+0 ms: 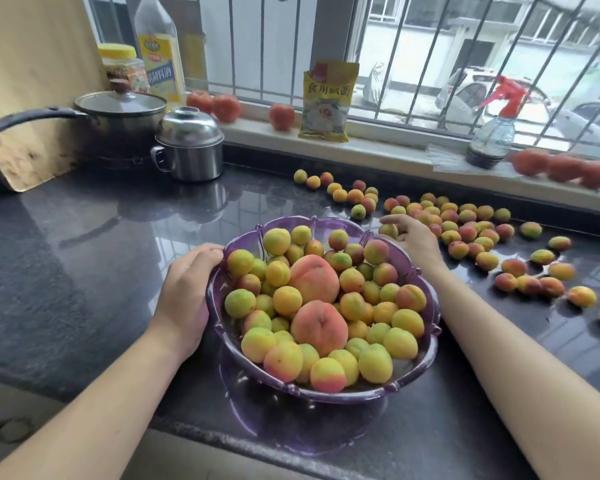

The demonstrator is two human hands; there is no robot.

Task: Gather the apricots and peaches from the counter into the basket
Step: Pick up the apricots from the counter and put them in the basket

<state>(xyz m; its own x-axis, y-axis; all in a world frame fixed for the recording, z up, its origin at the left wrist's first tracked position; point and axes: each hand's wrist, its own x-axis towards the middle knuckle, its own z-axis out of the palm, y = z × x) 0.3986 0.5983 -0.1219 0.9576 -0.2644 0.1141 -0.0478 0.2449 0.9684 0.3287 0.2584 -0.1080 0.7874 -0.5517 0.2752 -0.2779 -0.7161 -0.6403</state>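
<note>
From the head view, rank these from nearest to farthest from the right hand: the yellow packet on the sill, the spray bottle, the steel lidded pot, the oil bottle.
Measured from the right hand, which reaches into the loose apricots:
1. Yellow packet, on the sill straight behind the hand.
2. Steel lidded pot, back left on the counter.
3. Spray bottle, on the sill to the right; too close to the pot to call.
4. Oil bottle, far back left.

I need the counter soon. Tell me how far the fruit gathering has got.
Well along. The purple basket already holds two peaches and a heap of apricots. In hand: the left hand grips the basket's rim while the right hand reaches into the loose apricots. Left: dozens more scattered on the counter to the right.
</note>
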